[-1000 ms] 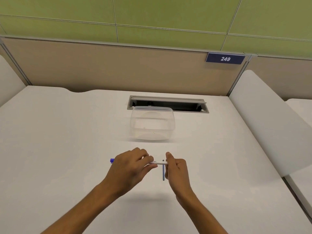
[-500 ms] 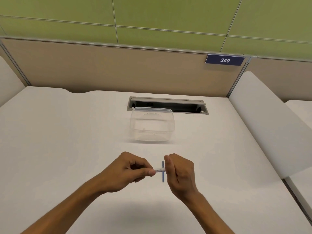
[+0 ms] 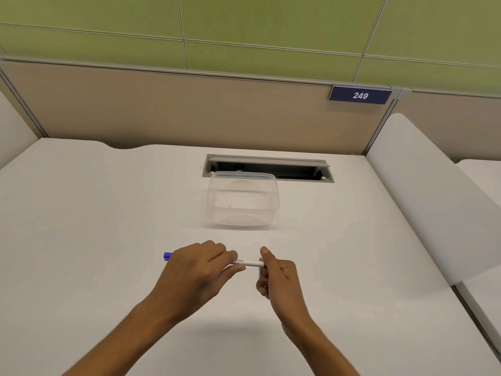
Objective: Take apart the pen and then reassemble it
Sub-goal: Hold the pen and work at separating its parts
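Observation:
A white pen (image 3: 250, 263) with a blue end (image 3: 167, 256) is held level above the white desk (image 3: 108, 213), between both hands. My left hand (image 3: 199, 270) wraps the barrel's left half, so only the blue end sticks out past it. My right hand (image 3: 276, 272) pinches the barrel's right end between thumb and fingers. A thin dark part (image 3: 260, 270), mostly hidden, shows just left of my right hand's fingers; whether it lies on the desk or is held I cannot tell.
A clear plastic container (image 3: 242, 199) stands on the desk behind the hands. Behind it a cable slot (image 3: 268, 166) is open in the desk. A beige partition with a 249 sign (image 3: 360, 95) closes the back; a white divider (image 3: 423, 185) rises at the right.
Half a second ago the hands were lower and closer together, with the blue end hidden. Now they are slightly higher and apart again, and the blue end shows left of my left hand.

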Demonstrator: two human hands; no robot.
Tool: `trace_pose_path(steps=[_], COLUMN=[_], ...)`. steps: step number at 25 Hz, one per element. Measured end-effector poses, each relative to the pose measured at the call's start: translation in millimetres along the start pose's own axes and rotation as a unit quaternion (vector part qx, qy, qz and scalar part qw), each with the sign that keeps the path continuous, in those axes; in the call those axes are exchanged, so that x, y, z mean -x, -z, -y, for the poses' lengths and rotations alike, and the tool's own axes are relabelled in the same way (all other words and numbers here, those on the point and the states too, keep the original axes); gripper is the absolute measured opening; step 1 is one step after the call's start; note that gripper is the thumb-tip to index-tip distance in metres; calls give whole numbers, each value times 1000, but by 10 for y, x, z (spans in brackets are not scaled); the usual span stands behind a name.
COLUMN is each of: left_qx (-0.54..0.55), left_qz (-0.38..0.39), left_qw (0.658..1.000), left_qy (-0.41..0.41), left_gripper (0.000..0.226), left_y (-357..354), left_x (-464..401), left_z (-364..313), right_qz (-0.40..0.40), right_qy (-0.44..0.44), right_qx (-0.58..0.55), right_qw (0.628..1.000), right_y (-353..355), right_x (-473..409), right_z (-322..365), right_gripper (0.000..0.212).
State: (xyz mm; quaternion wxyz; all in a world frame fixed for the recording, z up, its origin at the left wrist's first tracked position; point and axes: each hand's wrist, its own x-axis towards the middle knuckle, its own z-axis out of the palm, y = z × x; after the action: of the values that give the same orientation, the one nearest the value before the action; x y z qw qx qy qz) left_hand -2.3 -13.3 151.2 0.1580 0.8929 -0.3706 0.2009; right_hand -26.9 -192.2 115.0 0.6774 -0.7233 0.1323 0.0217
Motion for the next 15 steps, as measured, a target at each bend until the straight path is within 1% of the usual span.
trace_pose_path(steps=[3,6,9,10,11,13,14,15], left_qx=[2,71,147,198,269,409,452,476], left_qz=[-13,8,41,56,76,134,169,201], left_qw=[1000,997,985,974,953,888,858,837], left_qy=[7,40,80,98,119,163,176,180], left_gripper=[32,32,29,28,27,26,27,28], left_y=[-4,55,96,108,121,179,219,255], left_x=[4,-5,-50,-70,-90,-125,-134,-140], left_z=[-8,-28,-28,-16,4,61,91,112], right_qz=[-13,-26,-42,-44,-43,-40,-40,-40], right_qy=[35,90,167,198,232,306,341,375], right_qx=[21,25,39,56,82,137,162,184], right_qw=[999,995,984,978,968,941,925,907], right_y=[-18,-31,0,16,34,67,81,96], right_x=[31,68,85,86,90,101,108,113], right_z=[36,78,103,108,112,131,140,145], right_gripper=[58,59,59,57,55,49,46,44])
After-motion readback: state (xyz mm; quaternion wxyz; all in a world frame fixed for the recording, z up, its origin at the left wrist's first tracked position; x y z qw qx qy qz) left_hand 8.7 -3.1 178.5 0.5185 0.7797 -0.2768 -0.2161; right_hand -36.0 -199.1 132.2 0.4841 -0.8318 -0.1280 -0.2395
